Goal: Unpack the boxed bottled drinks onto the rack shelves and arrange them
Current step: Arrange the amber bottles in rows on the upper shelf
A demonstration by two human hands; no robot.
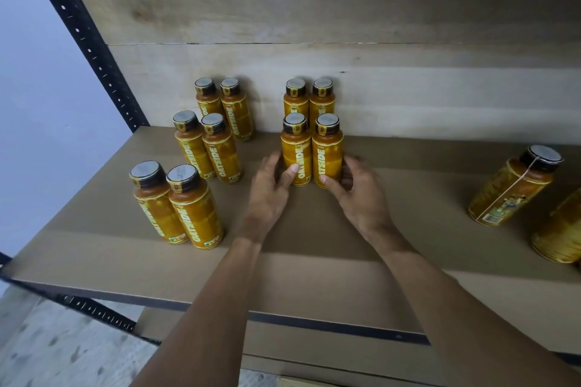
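Bottles (195, 207), yellow with dark caps, labels reading OATSIDE, stand in pairs on the shelf (408, 229). My left hand (270, 192) grips the left bottle (295, 151) of the middle front pair and my right hand (358, 195) grips the right bottle (327, 151). The two bottles touch.

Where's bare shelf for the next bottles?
Widest gap: between the middle four bottles and the two right bottles. Front shelf strip also bare. Crowded: left six bottles. Left hand and right hand grip the front pair.
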